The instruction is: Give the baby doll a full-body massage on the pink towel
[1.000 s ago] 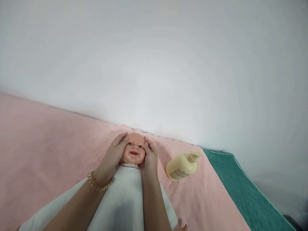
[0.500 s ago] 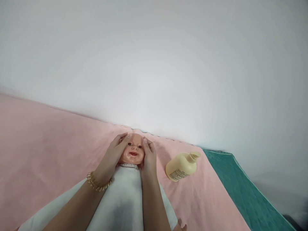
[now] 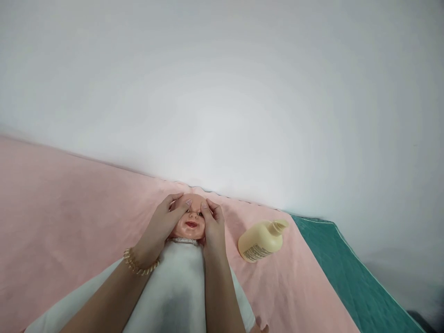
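A baby doll [image 3: 190,225] in a white garment [image 3: 173,282] lies on its back, its head away from me. My left hand [image 3: 164,222], with a beaded bracelet [image 3: 138,262] at the wrist, cups one side of the doll's head. Its thumb lies across the brow above one eye. On the opposite side, my right hand [image 3: 214,227] clasps the head, thumb beside the other eye. Fingers of both hands curl round the sides of the head, partly out of sight.
A pale yellow pump bottle [image 3: 260,240] stands right of the doll on a pink cloth [image 3: 86,208]. Beyond the cloth's right edge shows a green quilted surface [image 3: 343,263]. A white wall [image 3: 222,101] rises directly behind the doll's head.
Both thumbs have moved inward from the sides of the doll's forehead to its brow, near the eyes. The bottle stays in place.
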`<state>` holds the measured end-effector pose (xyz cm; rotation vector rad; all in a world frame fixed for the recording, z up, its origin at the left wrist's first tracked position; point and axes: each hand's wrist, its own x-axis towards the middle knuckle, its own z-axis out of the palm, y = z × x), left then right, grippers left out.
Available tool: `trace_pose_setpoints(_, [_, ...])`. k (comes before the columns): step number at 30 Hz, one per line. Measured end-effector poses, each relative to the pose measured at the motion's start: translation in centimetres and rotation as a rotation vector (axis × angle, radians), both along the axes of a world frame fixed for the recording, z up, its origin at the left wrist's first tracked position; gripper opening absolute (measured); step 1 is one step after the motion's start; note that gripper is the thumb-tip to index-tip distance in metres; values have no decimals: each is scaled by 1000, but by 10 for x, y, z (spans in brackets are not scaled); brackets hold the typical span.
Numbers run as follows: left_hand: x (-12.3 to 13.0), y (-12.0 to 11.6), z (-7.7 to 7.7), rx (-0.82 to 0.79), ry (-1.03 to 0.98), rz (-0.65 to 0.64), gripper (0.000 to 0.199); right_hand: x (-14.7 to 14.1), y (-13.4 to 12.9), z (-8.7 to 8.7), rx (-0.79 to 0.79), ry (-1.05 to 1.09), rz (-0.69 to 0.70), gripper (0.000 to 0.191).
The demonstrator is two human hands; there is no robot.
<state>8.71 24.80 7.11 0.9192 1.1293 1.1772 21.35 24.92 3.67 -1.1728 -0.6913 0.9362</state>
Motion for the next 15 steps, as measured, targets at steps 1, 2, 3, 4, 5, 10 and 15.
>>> trace_pose_setpoints(1, [0,0,-1,5,-9,0,57,-1,0,1,2,22,2,37])
trace_pose_setpoints(2, [0,1,-3,11,-18,1,56,-1,-1,2,10,45,5,35])
trace_pose_setpoints(3, [0,1,-4,16,-28,6,55,-1,-1,3,17,66,8,34])
trace_pose_setpoints(4, [0,2,-5,20,-38,13,54,-2,-1,3,24,85,8,34])
trace_pose_setpoints(5, [1,3,-6,22,-47,22,53,-1,-1,3,27,99,8,34])
trace_pose_setpoints(10, [2,5,-7,24,-108,46,52,2,0,1,30,154,36,36])
trace_pose_setpoints(15, [-1,5,-12,50,-169,28,56,5,4,-5,44,236,73,38])
